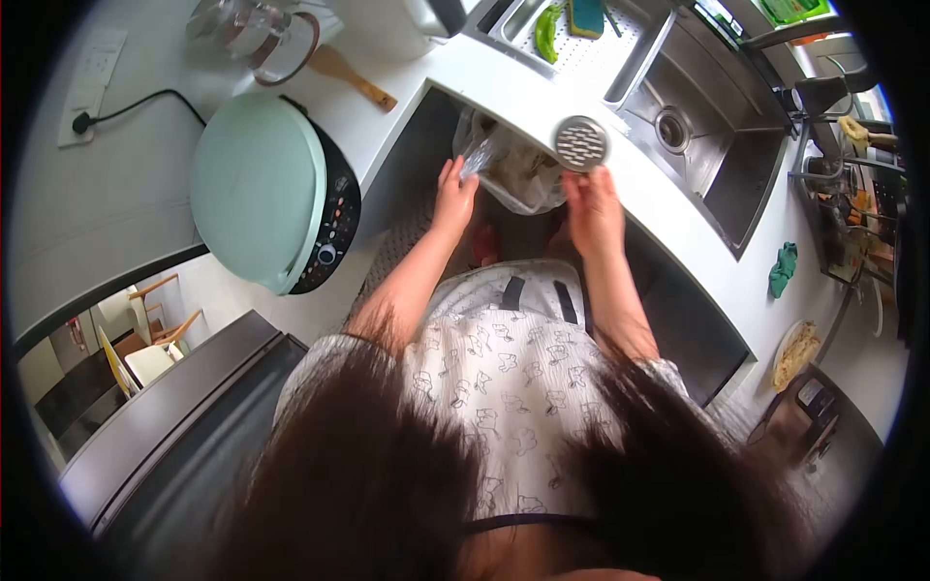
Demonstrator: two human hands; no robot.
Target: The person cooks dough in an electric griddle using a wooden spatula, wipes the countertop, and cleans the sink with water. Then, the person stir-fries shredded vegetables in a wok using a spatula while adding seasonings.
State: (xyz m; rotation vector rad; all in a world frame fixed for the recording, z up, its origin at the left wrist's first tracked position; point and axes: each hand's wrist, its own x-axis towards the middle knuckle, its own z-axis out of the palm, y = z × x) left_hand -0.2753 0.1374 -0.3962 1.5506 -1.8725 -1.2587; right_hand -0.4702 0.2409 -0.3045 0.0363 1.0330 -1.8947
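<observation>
Under the counter edge sits a waste bin lined with a clear plastic bag (pixel 530 198), with pale, crumpled contents I cannot make out. My left hand (pixel 455 198) is closed on the bag's edge at the bin's left side. Over the right side of the bin, my right hand (pixel 594 208) grips a round metal sink strainer (pixel 581 143) with rows of slots. The strainer is tilted so that its slotted face shows. Part of my right fingers is hidden behind it.
To the right lies a steel sink (pixel 717 136) with a round drain. A drain tray (pixel 528 24) holds green peppers and a sponge. A mint-green electric pan (pixel 257 189) and a wooden spatula (pixel 354 79) lie left. A green cloth (pixel 783 269) and a food plate (pixel 796 354) sit right.
</observation>
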